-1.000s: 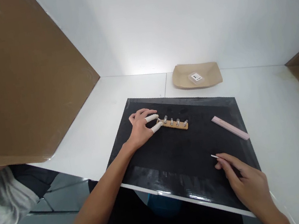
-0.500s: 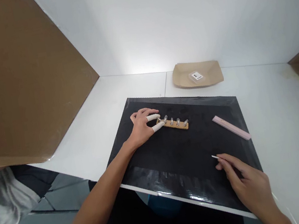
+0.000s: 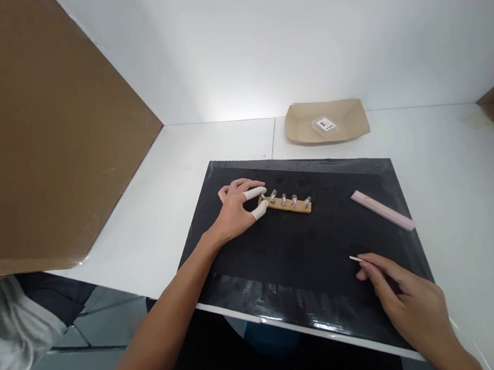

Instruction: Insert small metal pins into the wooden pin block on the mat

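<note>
White finger cots cover the thumb and forefinger of the left hand (image 3: 236, 209), which pinch the near end of a small wooden strip (image 3: 289, 205) lying flat on a black mat (image 3: 299, 265). The hand's other fingers are spread loosely above the strip's end, and its heel rests on the mat. Several short metal studs (image 3: 284, 199) stand upright in a row along the strip, which runs away from the fingertips toward the right, a little left of the mat's centre and nearer its far edge.

Near the mat's front right corner, the right hand (image 3: 411, 302) is closed around a thin metal tool (image 3: 354, 259), perhaps tweezers, with only the bright tip showing past the fingertips. The tip points left, close over the mat, well apart from the strip.

A pale pink bar (image 3: 382, 210) lies at a slant on the mat's right side, between the strip and the mat's right edge, touching neither hand. The mat sits askew on a white table (image 3: 470, 203), its front edge overhanging toward the person. Beyond the mat, close to the white back wall, rests a shallow tan paper tray (image 3: 346, 123) holding a small clear packet (image 3: 326, 126) with a label. A large sheet of brown cardboard (image 3: 25, 122) stands as a screen along the left side, and another brown panel edges the right.
</note>
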A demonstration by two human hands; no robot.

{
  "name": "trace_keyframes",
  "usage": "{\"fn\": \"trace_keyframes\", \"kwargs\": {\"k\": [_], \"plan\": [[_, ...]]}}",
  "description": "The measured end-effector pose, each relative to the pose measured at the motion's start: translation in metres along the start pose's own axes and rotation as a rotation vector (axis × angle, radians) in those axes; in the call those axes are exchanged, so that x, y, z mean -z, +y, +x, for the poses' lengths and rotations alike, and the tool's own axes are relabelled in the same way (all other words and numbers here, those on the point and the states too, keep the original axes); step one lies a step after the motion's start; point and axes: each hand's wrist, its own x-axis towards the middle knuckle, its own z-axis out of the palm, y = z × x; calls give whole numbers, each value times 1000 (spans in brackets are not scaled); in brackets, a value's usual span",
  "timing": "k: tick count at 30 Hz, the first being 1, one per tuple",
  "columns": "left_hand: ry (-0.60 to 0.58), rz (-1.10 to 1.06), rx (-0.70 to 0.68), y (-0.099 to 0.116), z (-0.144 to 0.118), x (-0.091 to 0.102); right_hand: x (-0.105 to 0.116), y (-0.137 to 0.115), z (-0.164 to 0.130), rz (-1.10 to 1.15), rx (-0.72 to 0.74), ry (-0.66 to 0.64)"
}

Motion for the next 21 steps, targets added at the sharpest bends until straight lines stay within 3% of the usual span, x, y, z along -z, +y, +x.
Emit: {"fn": "trace_keyframes", "kwargs": {"k": [14,17,21], "plan": [[-324,-45,-81,-10,17,27,1,-1,1,-10,24,-6],[-315,-55,-75,-10,16,29,1,-1,0,-11,21,-4],[-187,-57,-67,-10,13,28,1,-1,1,1,27,2]]}}
